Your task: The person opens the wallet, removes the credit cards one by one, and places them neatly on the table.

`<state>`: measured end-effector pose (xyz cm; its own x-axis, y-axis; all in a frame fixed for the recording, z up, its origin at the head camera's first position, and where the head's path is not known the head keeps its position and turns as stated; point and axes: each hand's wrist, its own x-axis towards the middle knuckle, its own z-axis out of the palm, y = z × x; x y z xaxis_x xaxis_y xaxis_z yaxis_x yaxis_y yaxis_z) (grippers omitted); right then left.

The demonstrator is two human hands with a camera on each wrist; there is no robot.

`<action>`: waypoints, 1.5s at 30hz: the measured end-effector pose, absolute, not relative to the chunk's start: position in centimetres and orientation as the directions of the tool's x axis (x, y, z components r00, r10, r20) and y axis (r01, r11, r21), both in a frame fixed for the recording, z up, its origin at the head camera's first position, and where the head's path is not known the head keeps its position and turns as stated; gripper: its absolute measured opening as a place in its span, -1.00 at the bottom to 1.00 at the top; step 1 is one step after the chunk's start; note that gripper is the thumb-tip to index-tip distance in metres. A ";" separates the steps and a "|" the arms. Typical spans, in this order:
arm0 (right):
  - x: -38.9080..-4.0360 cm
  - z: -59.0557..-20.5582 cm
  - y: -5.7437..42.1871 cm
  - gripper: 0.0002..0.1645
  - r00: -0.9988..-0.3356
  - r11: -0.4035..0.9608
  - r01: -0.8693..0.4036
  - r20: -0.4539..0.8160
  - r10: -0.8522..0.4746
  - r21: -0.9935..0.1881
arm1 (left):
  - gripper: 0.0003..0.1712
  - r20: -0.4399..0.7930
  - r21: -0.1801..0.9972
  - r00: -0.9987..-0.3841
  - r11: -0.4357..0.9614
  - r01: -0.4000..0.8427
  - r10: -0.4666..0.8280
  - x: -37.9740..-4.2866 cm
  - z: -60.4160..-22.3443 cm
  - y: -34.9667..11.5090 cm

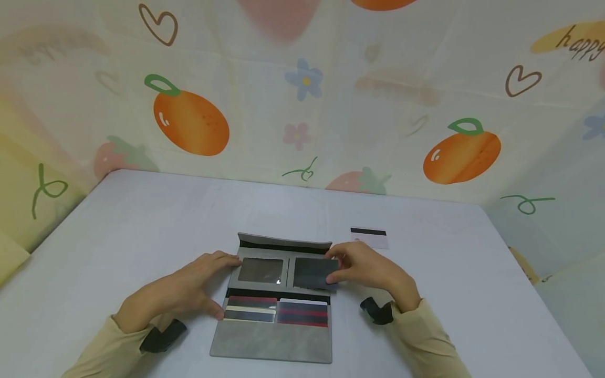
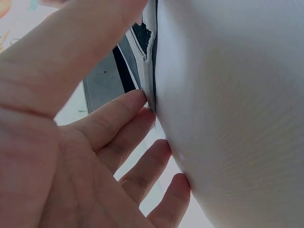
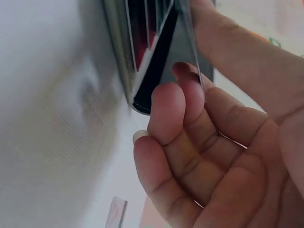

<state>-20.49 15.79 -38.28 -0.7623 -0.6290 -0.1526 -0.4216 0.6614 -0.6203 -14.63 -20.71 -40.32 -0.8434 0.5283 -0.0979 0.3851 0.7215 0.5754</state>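
A grey wallet (image 1: 271, 341) lies unfolded on the table, its top flap raised a little. Its upper half has two window pockets, and the left window (image 1: 261, 271) looks dark. Over the right one lies a dark card (image 1: 312, 272), its right end pinched between the thumb and fingers of my right hand (image 1: 371, 268). Seen edge-on in the right wrist view, the card (image 3: 198, 71) is thin. My left hand (image 1: 186, 283) touches the wallet's left edge, fingertips at the upper part and thumb lower down. Several cards (image 1: 302, 313) sit in slots in the lower half.
A white card with a black stripe (image 1: 369, 238) lies on the white table (image 1: 425, 231) behind my right hand. Fruit-patterned cloth (image 1: 264, 105) hangs beyond the table's far edge. Black straps (image 1: 163, 336) circle both wrists.
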 end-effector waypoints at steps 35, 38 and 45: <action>-21.2 -35.3 21.1 -0.65 -0.885 0.622 -0.329 0.003 -0.465 -0.711 | 0.11 -0.088 0.580 -0.845 0.716 0.387 0.528 -14.6 -40.7 -20.7; -21.2 -35.0 21.8 -0.66 -0.901 0.634 -0.313 0.010 -0.433 -0.707 | 0.12 -0.086 0.577 -0.843 0.716 0.393 0.531 -14.6 -40.7 -20.7; -21.5 -34.7 23.0 -0.67 -0.922 0.641 -0.275 0.009 -0.386 -0.716 | 0.11 -0.086 0.586 -0.842 0.710 0.390 0.533 -14.7 -40.7 -20.7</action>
<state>-21.46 23.02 -34.72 -0.9224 -0.3862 0.0090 -0.2754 0.6411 -0.7164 -14.67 -20.70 -40.70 -0.8418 0.5329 -0.0863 0.3895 0.7103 0.5863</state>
